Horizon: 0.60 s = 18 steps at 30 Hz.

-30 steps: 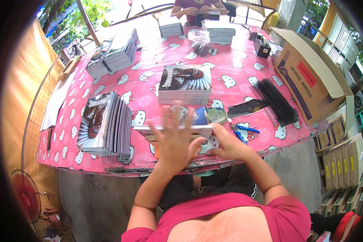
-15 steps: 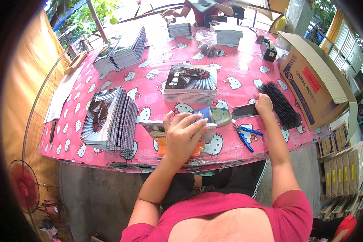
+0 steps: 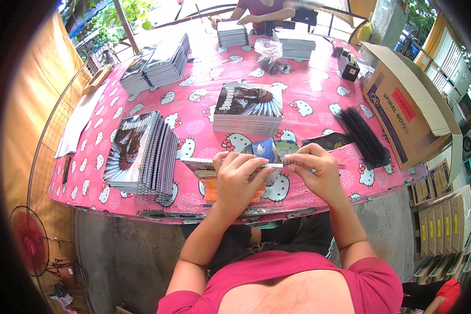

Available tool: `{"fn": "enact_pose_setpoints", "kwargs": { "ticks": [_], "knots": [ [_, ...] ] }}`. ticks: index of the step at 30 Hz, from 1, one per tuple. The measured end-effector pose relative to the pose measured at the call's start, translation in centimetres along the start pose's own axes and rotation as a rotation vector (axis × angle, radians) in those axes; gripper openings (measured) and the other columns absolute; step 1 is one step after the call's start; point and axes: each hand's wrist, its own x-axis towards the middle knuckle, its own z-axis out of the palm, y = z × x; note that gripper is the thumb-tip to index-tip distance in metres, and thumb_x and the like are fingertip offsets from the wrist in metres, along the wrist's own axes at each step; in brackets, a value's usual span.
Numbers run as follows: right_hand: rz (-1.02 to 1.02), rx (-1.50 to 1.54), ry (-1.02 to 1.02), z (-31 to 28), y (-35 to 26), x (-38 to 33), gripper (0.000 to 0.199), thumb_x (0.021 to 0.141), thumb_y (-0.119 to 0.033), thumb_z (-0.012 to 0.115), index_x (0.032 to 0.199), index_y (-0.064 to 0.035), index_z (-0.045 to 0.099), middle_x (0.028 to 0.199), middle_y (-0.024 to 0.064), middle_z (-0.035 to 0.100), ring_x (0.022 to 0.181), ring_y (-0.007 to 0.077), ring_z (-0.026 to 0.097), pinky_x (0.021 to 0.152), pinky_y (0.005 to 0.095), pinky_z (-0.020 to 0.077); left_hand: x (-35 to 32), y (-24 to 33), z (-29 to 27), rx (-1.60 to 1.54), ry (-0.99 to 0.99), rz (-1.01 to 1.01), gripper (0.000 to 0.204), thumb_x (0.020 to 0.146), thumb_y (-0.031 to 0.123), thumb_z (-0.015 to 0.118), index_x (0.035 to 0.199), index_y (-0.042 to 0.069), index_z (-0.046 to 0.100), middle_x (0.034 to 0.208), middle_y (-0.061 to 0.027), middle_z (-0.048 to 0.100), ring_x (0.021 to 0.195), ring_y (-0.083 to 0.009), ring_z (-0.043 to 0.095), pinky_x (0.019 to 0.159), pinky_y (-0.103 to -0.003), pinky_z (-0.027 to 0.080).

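Observation:
My left hand [image 3: 238,180] is closed over a notebook [image 3: 270,165] held edge-on near the table's front, its pale edge showing past the fingers. At that edge's right end, my right hand [image 3: 319,170] pinches what looks like a thin black spiral coil, mostly hidden by the fingers. Below the left hand is something orange [image 3: 210,189], partly covered. A blue pouch-like thing [image 3: 263,147] lies just beyond the notebook. To the right of my right hand rests a heap of black spiral coils [image 3: 365,138], beside a flat black piece [image 3: 327,140].
Notebook stacks stand at the centre [image 3: 247,124], left [image 3: 141,157] and far left [image 3: 159,65] of the pink patterned table [image 3: 303,107]. A large open cardboard box [image 3: 403,112] is at the right, near a tape dispenser [image 3: 349,68]. Across the table, a person handles another stack [image 3: 233,35].
My right hand has moved left from the coil heap to the notebook's right end. It now covers the blue-handled pliers. The person opposite has lowered both hands to a stack.

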Motion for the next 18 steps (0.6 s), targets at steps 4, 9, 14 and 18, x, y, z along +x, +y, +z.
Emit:
{"fn": "enact_pose_setpoints", "kwargs": {
  "ticks": [4, 9, 14, 18],
  "knots": [
    [0.027, 0.127, -0.172, -0.7, 0.5, 1.1, 0.017, 0.079, -0.007, 0.070, 0.096, -0.0049, 0.071, 0.079, 0.0101, 0.062, 0.070, 0.0222, 0.062, 0.064, 0.0308, 0.0488, 0.0, 0.0, -0.2, -0.003, -0.010, -0.003, 0.017, 0.072, 0.023, 0.076, 0.081, 0.010, 0.070, 0.078, -0.0013, 0.066, 0.077, -0.0191, 0.058, 0.086, -0.037, 0.034],
    [0.130, 0.177, -0.196, -0.1, 0.2, 1.4, 0.018, 0.083, -0.009, 0.066, 0.100, -0.0049, 0.067, 0.079, 0.0121, 0.062, 0.072, 0.0244, 0.063, 0.064, 0.0330, 0.0490, -0.2, 0.1, 0.1, 0.009, 0.017, -0.053, 0.021, 0.070, 0.021, 0.079, 0.085, 0.009, 0.070, 0.081, -0.0034, 0.067, 0.080, -0.0192, 0.060, 0.086, -0.035, 0.035],
    [-0.087, -0.124, -0.061, 0.8, -1.3, 0.9, 0.016, 0.085, -0.012, 0.063, 0.100, -0.0056, 0.060, 0.081, 0.0113, 0.060, 0.074, 0.0304, 0.062, 0.062, 0.0380, 0.0490, -0.2, -0.1, -0.1, 0.040, 0.007, -0.034, 0.020, 0.070, 0.019, 0.078, 0.084, 0.009, 0.068, 0.080, -0.0040, 0.067, 0.079, -0.0202, 0.061, 0.085, -0.036, 0.036],
    [-0.082, -0.135, -0.101, 1.0, -1.2, 0.8, 0.015, 0.084, -0.014, 0.065, 0.095, -0.0054, 0.060, 0.084, 0.0108, 0.058, 0.073, 0.0316, 0.060, 0.062, 0.0391, 0.0485, -0.1, -0.2, -0.3, 0.011, -0.013, -0.021, 0.019, 0.069, 0.019, 0.078, 0.083, 0.009, 0.068, 0.078, -0.0039, 0.067, 0.078, -0.0205, 0.062, 0.084, -0.035, 0.037]
  ]
}}
